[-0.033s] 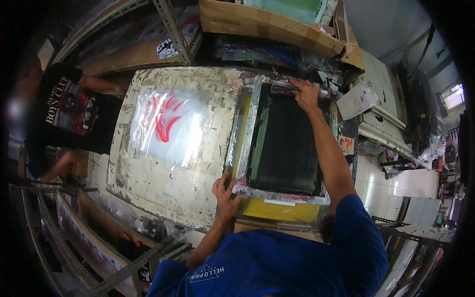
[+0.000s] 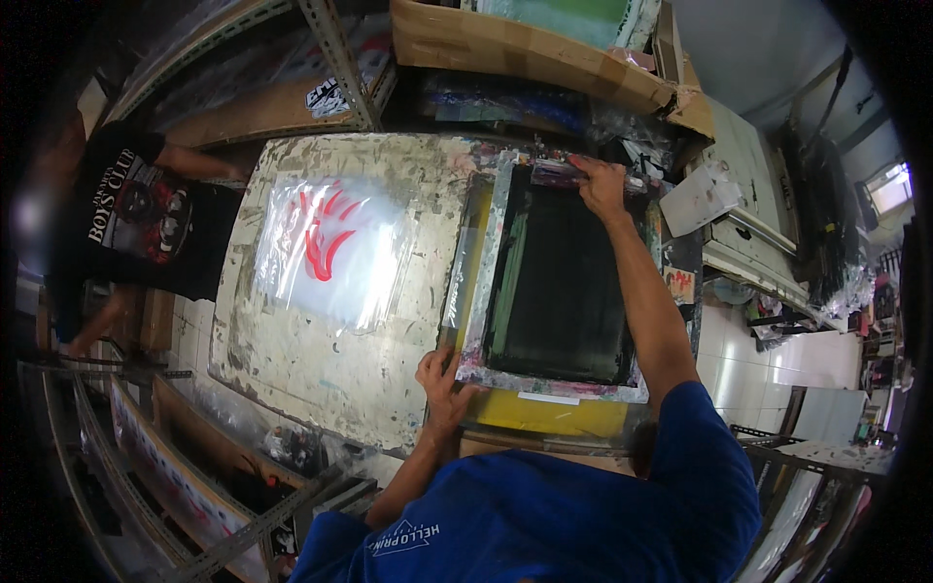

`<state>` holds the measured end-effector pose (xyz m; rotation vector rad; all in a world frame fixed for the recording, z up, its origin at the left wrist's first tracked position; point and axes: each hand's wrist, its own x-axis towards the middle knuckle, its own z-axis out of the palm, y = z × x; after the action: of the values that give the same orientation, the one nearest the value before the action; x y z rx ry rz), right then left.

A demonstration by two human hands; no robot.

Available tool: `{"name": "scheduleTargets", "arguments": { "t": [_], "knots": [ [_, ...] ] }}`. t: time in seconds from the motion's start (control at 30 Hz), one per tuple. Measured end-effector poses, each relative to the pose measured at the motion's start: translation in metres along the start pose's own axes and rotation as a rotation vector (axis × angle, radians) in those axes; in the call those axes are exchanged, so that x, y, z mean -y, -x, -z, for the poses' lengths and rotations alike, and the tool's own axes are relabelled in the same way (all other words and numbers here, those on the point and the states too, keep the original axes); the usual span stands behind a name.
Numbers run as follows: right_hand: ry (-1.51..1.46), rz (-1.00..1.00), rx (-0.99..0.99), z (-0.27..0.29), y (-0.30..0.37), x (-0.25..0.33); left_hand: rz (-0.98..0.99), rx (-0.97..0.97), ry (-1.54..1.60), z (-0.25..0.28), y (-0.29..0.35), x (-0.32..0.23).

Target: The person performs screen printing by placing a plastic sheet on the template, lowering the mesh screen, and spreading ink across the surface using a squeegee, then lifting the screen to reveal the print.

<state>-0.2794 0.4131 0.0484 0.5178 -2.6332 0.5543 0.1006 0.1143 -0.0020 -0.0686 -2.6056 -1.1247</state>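
Note:
A screen-printing frame (image 2: 499,219) with an ink-stained pale border and a dark mesh lies on the right part of the worn table (image 2: 330,379). My right hand (image 2: 604,189) reaches to its far end, closed on a stained bar that looks like a squeegee (image 2: 559,175). At the near left corner of the frame rests my left hand (image 2: 445,396), fingers apart, thumb by the border. Under the frame shows a yellow sheet or board (image 2: 544,413). To the left lies a clear plastic sheet (image 2: 374,262) with a red print (image 2: 321,253).
A person in a black shirt (image 2: 146,204) stands at the table's left edge. Behind the table are a cardboard box (image 2: 525,44) and metal shelving (image 2: 340,63). A whitish container (image 2: 702,197) stands at the right; racks (image 2: 185,457) fill the near left.
The other person's nearer forearm has shifted slightly to the left. My hands and the frame look the same.

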Motion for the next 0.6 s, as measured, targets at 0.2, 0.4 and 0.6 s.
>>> {"name": "scheduleTargets", "arguments": {
  "t": [0.2,0.4,0.6],
  "knots": [
    [-0.230,-0.275,0.101,0.048,0.031,0.025,0.131,-0.025,0.082,-0.003,0.008,-0.006],
    [-0.520,-0.356,0.191,0.117,0.126,0.093,0.076,-0.186,0.176,-0.001,-0.002,-0.016],
    [-0.013,-0.019,0.094,0.223,0.147,0.197,0.069,-0.387,0.238,0.041,-0.076,-0.096]
  ]
}}
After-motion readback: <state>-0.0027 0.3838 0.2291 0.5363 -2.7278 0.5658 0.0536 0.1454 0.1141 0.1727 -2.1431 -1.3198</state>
